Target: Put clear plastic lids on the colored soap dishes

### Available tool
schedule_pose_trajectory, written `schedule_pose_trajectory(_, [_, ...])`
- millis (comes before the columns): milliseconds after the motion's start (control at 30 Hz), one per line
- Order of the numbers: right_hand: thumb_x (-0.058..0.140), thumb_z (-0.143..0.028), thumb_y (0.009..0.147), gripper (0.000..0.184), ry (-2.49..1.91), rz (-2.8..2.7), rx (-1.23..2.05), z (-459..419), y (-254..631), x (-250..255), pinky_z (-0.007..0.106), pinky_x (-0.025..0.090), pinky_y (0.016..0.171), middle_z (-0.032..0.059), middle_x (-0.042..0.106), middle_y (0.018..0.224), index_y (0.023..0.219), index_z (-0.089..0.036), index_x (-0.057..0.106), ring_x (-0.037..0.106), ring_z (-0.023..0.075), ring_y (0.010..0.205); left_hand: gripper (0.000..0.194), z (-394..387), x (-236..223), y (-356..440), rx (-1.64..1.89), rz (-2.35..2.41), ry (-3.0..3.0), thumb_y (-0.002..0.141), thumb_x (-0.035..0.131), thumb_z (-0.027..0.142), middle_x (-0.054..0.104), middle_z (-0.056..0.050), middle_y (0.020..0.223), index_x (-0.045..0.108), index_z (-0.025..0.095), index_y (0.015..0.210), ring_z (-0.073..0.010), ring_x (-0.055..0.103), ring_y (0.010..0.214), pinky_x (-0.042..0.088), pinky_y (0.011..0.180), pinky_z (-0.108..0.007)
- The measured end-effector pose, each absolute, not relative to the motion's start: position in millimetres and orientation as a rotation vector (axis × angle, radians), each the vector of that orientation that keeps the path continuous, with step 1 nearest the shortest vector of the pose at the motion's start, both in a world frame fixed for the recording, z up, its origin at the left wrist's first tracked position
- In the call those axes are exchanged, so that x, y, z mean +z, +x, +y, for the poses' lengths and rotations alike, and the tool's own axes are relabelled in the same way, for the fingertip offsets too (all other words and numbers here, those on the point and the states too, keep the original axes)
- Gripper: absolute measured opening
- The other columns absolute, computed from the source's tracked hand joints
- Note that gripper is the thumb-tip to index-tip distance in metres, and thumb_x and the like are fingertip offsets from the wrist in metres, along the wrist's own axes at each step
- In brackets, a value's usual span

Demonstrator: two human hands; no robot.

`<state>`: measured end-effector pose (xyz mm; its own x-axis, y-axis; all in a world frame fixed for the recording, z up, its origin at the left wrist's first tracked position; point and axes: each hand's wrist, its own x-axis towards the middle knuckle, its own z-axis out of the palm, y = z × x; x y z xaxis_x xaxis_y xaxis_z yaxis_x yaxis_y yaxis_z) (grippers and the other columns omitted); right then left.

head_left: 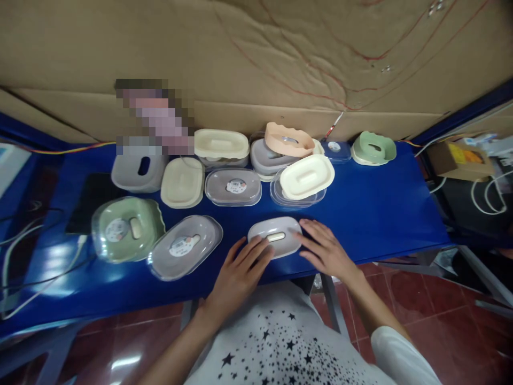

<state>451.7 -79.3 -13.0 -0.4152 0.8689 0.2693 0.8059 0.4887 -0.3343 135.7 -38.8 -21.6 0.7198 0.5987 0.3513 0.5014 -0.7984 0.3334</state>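
Note:
On the blue table in front of me lies a grey oval plastic piece (285, 246), which looks like a lid or shallow tray, with a cream oblong (276, 236) at its middle. My left hand (245, 264) rests its outstretched fingertips over the piece's left side. At the opposite end, the spread fingers of my right hand (324, 247) touch or nearly touch the right rim. Neither hand is wrapped round it. Behind it, a cream lid (308, 176) lies tilted on clear lids (298, 200). A grey box with a clear labelled lid (185, 248) lies to the left.
Along the back stand cream boxes (221, 143), a peach wavy-rimmed frame (288, 140), a green frame (374, 147) and a grey slotted box (138, 172). A green lidded box (128, 230) is at left, near cables (44, 289). Cardboard (240, 64) walls the back.

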Motion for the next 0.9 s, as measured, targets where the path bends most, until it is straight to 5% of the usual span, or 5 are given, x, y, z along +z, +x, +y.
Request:
schedule_pose_trajectory(100, [0.049,-0.027,0.111,0.053,-1.601,-2.114,0.047,-47.2,499.3,-4.6,0.054,0.046,0.124,0.0079,0.058,0.162,0.164,-0.033,0.046,0.056,0.0268,0.150,0.041,-42.1,-21.9,120.1,0.733,1.059,2.707,0.101,0.065,0.008,0.070,-0.012,0.145,0.066,0.020,0.141,-0.0281,0.062,0.142,0.038,0.128,-0.054])
schedule_pose_trajectory(333, [0.041,-0.053,0.110,0.071,-2.046,-2.009,-0.073,54.5,573.5,-14.2,0.069,0.025,0.129,0.0201,0.040,0.173,0.171,-0.017,0.031,0.033,0.0398,0.162,0.047,-65.5,-19.6,122.3,1.073,1.199,2.657,0.090,0.072,-0.005,0.072,-0.010,0.128,0.073,0.024,0.127,-0.0250,0.066,0.123,0.044,0.119,-0.050])
schedule_pose_trajectory(533, [0.050,-0.055,0.108,0.055,-2.017,-2.011,-0.149,-16.2,561.2,-18.0,0.062,0.036,0.119,0.0171,0.062,0.143,0.154,-0.025,0.059,0.056,0.0379,0.137,0.040,-65.6,-16.8,168.0,0.780,0.730,2.671,0.097,0.063,0.004,0.071,-0.011,0.136,0.070,0.023,0.132,-0.0252,0.063,0.129,0.046,0.116,-0.046])
schedule_pose_trajectory(700, [0.046,-0.042,0.110,0.047,-1.901,-1.981,-0.023,-39.4,575.6,-1.1,0.054,0.039,0.120,0.0138,0.057,0.157,0.155,-0.029,0.056,0.052,0.0329,0.147,0.036,-43.3,-17.8,181.4,0.694,0.839,2.726,0.100,0.062,0.012,0.067,-0.015,0.146,0.069,0.021,0.135,-0.0305,0.061,0.138,0.038,0.124,-0.055])
schedule_pose_trajectory(900, [0.049,-0.038,0.105,0.053,-2.185,-1.750,-0.218,50.9,648.3,7.0,0.063,0.031,0.122,0.0218,0.055,0.161,0.152,-0.015,0.056,0.048,0.0364,0.150,0.033,-48.1,-15.3,161.7,0.719,1.067,2.685,0.103,0.063,0.014,0.071,-0.013,0.143,0.069,0.022,0.135,-0.0282,0.066,0.136,0.024,0.131,-0.054])
